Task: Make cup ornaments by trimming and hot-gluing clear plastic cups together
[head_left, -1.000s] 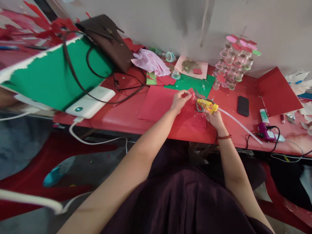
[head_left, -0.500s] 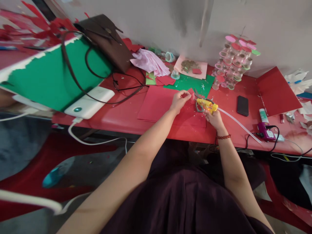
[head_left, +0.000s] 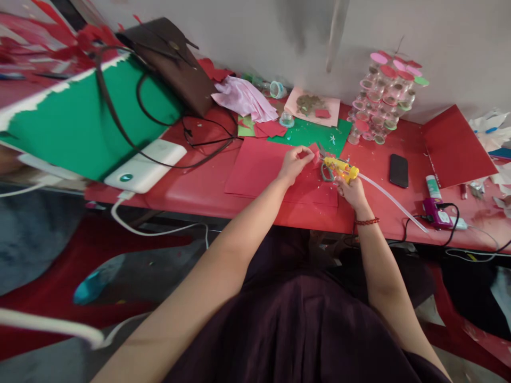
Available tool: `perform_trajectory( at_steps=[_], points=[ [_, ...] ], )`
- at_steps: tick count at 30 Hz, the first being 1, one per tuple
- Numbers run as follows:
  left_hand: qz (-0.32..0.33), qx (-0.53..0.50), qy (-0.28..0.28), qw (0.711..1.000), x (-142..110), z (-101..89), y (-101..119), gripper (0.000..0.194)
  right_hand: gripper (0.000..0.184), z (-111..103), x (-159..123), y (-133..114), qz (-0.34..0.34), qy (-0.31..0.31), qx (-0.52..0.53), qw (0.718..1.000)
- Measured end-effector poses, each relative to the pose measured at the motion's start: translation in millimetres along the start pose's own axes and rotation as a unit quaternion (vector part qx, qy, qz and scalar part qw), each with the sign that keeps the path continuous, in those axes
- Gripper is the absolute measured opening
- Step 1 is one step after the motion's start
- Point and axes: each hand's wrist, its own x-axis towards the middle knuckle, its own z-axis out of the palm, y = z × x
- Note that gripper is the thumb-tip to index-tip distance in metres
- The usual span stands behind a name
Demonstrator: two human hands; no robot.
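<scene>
My right hand [head_left: 351, 190] grips a yellow hot glue gun [head_left: 340, 167], its nozzle pointing left. A long clear glue stick [head_left: 393, 201] trails out of the gun's back end. Fingers pinched, my left hand [head_left: 294, 162] holds a small red paper piece [head_left: 315, 154] close to the nozzle. Its exact shape is too small to make out. Scissors [head_left: 327, 171] with dark handles lie just behind the gun, partly covered by it. Under both hands is a sheet of red paper [head_left: 255, 170].
A green sheet [head_left: 315, 135] and a pink sheet [head_left: 295, 109] lie behind the hands. Farther right stand a stack of small clear cups [head_left: 379, 101], a black phone [head_left: 398, 171] and a purple plug adapter [head_left: 437, 215]. At left are a white power bank [head_left: 147, 167] and a brown bag [head_left: 171, 64].
The glue gun and my right hand have shifted very slightly right. My left hand stays nearly in place with the red piece. The camera view has moved a little.
</scene>
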Motion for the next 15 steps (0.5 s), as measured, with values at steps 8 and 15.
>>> perform_trajectory(
  at_steps=[8,15],
  points=[
    [-0.017,-0.017,0.007,1.0,0.2,0.7,0.8,0.014,0.039,0.6,-0.4,-1.2,-0.004,-0.004,0.009,1.0],
    [-0.007,-0.009,0.01,1.0,0.3,1.7,3.1,0.015,0.043,0.5,-3.1,-3.1,0.002,-0.02,0.026,0.999]
  ],
)
